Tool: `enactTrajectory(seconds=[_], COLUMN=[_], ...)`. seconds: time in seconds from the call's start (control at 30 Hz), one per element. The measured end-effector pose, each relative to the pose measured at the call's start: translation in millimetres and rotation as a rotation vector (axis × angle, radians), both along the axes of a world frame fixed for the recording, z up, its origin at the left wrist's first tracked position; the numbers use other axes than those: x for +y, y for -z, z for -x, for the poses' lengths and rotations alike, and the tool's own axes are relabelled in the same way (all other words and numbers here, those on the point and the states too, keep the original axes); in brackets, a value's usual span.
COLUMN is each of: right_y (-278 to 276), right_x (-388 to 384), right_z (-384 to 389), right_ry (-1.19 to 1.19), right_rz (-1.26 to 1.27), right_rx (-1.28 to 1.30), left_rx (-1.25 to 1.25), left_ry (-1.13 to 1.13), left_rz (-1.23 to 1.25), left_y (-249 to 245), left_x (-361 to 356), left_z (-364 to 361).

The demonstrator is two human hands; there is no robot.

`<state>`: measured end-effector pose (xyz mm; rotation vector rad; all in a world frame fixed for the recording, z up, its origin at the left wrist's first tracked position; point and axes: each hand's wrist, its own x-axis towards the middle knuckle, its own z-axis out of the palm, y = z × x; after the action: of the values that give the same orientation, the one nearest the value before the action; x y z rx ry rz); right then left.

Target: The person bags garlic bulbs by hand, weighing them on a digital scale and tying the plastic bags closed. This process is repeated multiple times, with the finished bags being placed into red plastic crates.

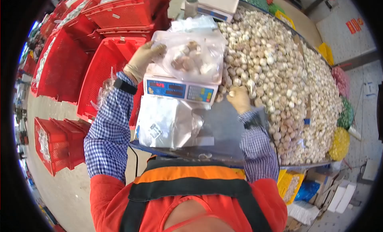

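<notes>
2-handed weighing, apparently: left hand half-curled at the garlic bag on the scale, grip unclear; right hand, fingers seemingly closed on 1 bulb beside the heap, the next move needing a bagward lift.

Glossy translucent plastic bag, matt papery garlic bulbs, smooth plastic crates

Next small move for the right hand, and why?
Probably carry the right hand over to the clear bag: a garlic bulb seems to be at its fingertips, the bag on the lit scale already holds garlic, and the left hand is at the bag's edge.
</notes>
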<state>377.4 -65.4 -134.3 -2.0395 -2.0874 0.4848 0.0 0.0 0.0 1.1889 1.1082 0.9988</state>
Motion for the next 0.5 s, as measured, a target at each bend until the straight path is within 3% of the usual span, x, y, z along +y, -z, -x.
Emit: enactTrajectory(seconds=[0.07,0.1,0.17,0.23,0.27,0.33,0.43,0.5], right_y=[-89,-147,-176,-173,-164,-147,-167,-206], right_x=[15,-15,17,59,76,101,107,94], right_z=[30,31,84,122,129,144,120,111], right_ry=[-0.062,-0.090,-0.274,-0.498,-0.502,-0.614,-0.702,-0.666], right_rz=[-0.358,-0.411,-0.572,-0.478,-0.487,-0.184,-0.314,-0.057], right_rx=[0.313,0.347,0.412,0.185,0.182,-0.274,-0.331,-0.467], left_rx=[0.011,-0.096,-0.049,-0.057,-0.076,-0.126,-0.213,-0.157], left_ry=[-0.018,-0.019,-0.014,-0.030,-0.019,-0.005,-0.017,-0.021], left_rz=[-0.028,0.123,0.057,0.016,0.005,-0.003,0.002,0.000], left_y=[-12,21,10,-5,-6,-5,-13,-16], left_x=[3,-23,-4,6,7,14,16,17], left_z=[0,-22,-15,-18,-20,-14,-6,-1])
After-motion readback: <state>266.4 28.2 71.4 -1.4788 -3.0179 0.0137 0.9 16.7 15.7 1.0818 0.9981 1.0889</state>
